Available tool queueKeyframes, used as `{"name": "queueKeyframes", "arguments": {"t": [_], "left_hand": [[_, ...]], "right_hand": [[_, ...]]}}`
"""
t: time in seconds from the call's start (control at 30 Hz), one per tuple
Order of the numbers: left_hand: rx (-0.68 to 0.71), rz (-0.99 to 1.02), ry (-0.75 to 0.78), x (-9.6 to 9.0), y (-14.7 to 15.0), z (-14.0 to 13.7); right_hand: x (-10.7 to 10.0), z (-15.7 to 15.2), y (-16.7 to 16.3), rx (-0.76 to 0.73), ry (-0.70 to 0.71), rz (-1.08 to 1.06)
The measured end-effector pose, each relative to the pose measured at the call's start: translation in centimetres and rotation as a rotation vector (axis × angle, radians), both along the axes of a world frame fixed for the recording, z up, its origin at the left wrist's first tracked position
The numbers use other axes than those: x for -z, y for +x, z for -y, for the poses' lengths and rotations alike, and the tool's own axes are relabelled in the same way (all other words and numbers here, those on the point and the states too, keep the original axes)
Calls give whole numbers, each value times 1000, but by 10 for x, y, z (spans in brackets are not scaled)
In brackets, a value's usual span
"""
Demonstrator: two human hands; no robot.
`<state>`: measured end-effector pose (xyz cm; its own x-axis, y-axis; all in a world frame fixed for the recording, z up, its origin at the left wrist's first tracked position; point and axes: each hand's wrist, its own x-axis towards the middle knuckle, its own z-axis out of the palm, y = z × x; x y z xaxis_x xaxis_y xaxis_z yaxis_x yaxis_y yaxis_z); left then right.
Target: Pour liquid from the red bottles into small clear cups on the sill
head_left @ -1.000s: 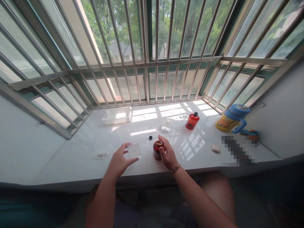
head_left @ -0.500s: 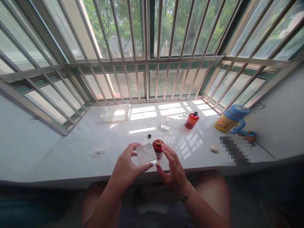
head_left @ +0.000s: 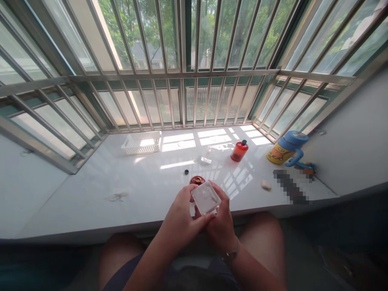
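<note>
Between my two hands is a clear square plastic box (head_left: 206, 197), tilted towards me, with a small dark mark or bit near its right side. My left hand (head_left: 184, 212) grips its left and lower edge, thumb along the front. Wrapped round the right side, my right hand (head_left: 222, 218) also holds the box; its lower fingers are partly hidden. Just behind the box stands an open red bottle (head_left: 196, 180), mostly covered by the box and my hands. A small black cap (head_left: 186, 172) lies on the white sill (head_left: 145, 202) beyond it.
A second red bottle (head_left: 239, 151) with its black cap on stands further back. Nearby lies a small silvery packet (head_left: 205, 160). A white basket (head_left: 142, 143) sits back left, a blue-and-yellow flask (head_left: 287, 148) at right, near a beige lump (head_left: 266, 185). Metal bars (head_left: 182, 74) line the window.
The box has moved right and turned, now in front of the red bottle. My right hand, apart from the box before, has closed on its right side. The view has shifted slightly.
</note>
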<state>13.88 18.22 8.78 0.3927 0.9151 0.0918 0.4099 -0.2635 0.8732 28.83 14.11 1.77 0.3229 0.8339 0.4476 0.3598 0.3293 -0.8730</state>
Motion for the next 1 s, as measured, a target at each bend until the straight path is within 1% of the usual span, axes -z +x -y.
{"name": "queueKeyframes", "arguments": {"t": [0.07,0.1,0.13,0.2,0.27,0.33,0.37,0.43,0.5,0.57,0.63,0.77,0.87,0.93,1.0], "left_hand": [[181,89,18,5,-10,-9],[227,129,27,8,-16,-15],[237,154,42,12,-21,-22],[191,143,94,20,-28,-40],[161,61,161,28,-31,-59],[194,-27,199,37,-28,-76],[225,-58,192,41,-25,-84],[291,-80,125,48,-18,-95],[351,-57,35,55,-10,-102],[376,-9,-11,62,-3,-104],[352,39,-9,69,2,-102],[191,90,7,79,3,-92],[77,156,-53,84,-2,-82],[44,203,-87,85,-7,-77],[31,212,-102,86,-12,-75]], "right_hand": [[0,0,5,32,-44,-58],[1,-1,9,55,-63,-79],[1,-1,12,70,-79,-99],[4,-3,19,75,-95,-146],[7,-4,26,62,-97,-199],[11,-5,32,40,-102,-251],[13,-5,35,31,-107,-274],[17,-6,40,18,-125,-308],[20,-7,44,14,-142,-324],[21,-9,47,17,-148,-311],[22,-11,48,34,-134,-280],[26,-14,49,48,-106,-187],[34,-18,53,6,-115,-94],[41,-21,56,-35,-129,-61],[48,-24,59,-93,-161,-79]]}}
